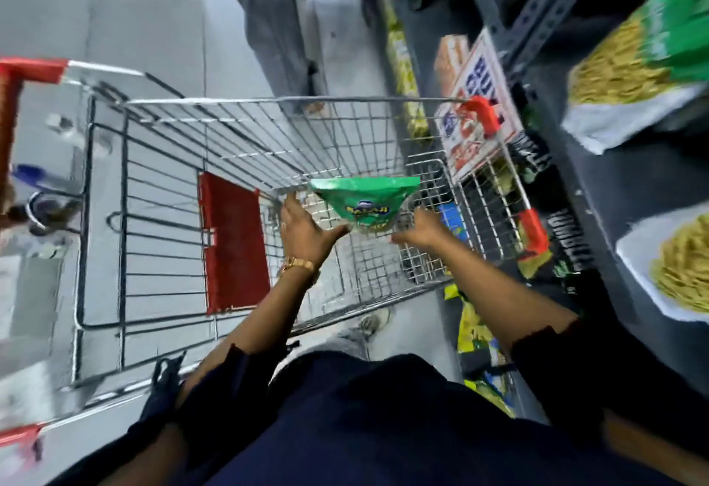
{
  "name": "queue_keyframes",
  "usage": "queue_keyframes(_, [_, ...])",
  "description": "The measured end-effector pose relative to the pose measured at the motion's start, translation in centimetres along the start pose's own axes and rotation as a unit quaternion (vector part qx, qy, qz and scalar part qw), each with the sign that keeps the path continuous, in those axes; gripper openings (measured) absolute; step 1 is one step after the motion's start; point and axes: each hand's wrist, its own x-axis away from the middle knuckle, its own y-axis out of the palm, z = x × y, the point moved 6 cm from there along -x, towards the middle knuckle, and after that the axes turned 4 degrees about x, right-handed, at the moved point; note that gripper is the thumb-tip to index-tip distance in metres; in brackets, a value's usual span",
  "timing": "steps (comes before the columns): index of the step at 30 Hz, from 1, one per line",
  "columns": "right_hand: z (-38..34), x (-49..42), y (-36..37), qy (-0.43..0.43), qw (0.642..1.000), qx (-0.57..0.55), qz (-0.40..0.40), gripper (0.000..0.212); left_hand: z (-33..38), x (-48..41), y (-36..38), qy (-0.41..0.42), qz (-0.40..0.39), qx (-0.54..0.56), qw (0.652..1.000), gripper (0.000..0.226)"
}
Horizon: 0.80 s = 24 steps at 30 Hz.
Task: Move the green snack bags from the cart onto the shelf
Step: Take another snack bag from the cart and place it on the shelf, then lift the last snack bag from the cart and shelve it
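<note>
While hands reach, cart [268, 132], green snack bag [364, 199]

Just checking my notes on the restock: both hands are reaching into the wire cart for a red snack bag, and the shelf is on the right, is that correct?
Not quite. The head view shows the snack bag is green, not red. Otherwise correct: the left hand and right hand reach into the wire cart, with the shelf on the right.
</note>
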Motion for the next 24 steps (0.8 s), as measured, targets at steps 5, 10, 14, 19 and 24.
queue_keyframes(5, [-0.2, -4.3, 1.3, 0.061, 0.99, -0.127, -0.031, 0.069, -4.8, -3.9, 4.0, -0.151, -0.16, 0.124, 0.968, 0.113])
queue_keyframes(10, [1.3, -7.9, 1.7, 0.137, 0.965, -0.224, -0.021, 0.096, -7.1, -7.9, 7.3, -0.191, -0.226, 0.156, 0.942, 0.076])
queue_keyframes(14, [0.9, -8.5, 1.3, 0.097, 0.953, -0.286, 0.005, 0.06, -7.7, -9.2, 8.1, -0.17, -0.158, 0.154, 0.96, 0.05])
queue_keyframes(19, [0.9, -7.9, 0.9, 0.065, 0.956, -0.279, 0.07, 0.064, -6.5, -8.5, 9.1, -0.163, -0.113, 0.167, 0.966, 0.032])
queue_keyframes(24, [1.4, -5.8, -0.8, 0.048, 0.941, -0.313, 0.116, 0.06, -3.1, -6.7, 8.0, -0.096, -0.1, 0.194, 0.971, 0.022])
